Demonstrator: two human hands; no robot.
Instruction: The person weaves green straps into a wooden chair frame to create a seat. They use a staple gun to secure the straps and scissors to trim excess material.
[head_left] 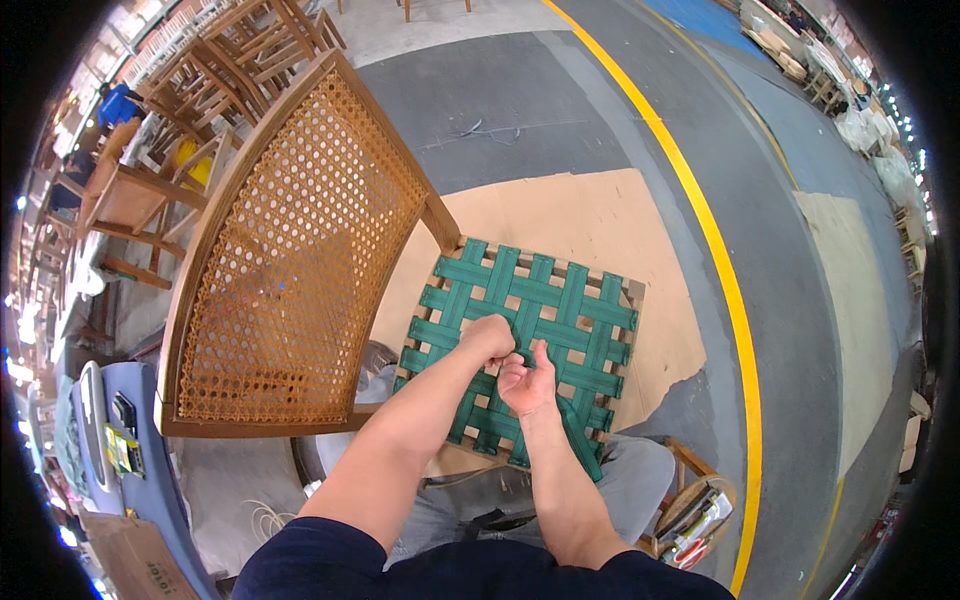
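A wooden chair frame with a cane back (300,260) stands in front of me, tilted to the left. Green webbing straps (590,378) cross over and under each other across its seat, with gaps between them. My left hand (488,338) is closed in a fist over the middle of the weave. Right beside it, my right hand (527,382) is turned palm up, its fingers curled in toward the left hand and its thumb raised. What the fingers of either hand grip is hidden. A loose strap end (582,445) hangs over the near right of the seat, by my right forearm.
Cardboard (560,210) lies on the grey floor under the chair; a yellow line (715,240) curves past on the right. A round stool (697,510) by my right knee bears scissors and other tools. Stacked wooden chairs (225,70) fill the far left, above a blue case (135,430).
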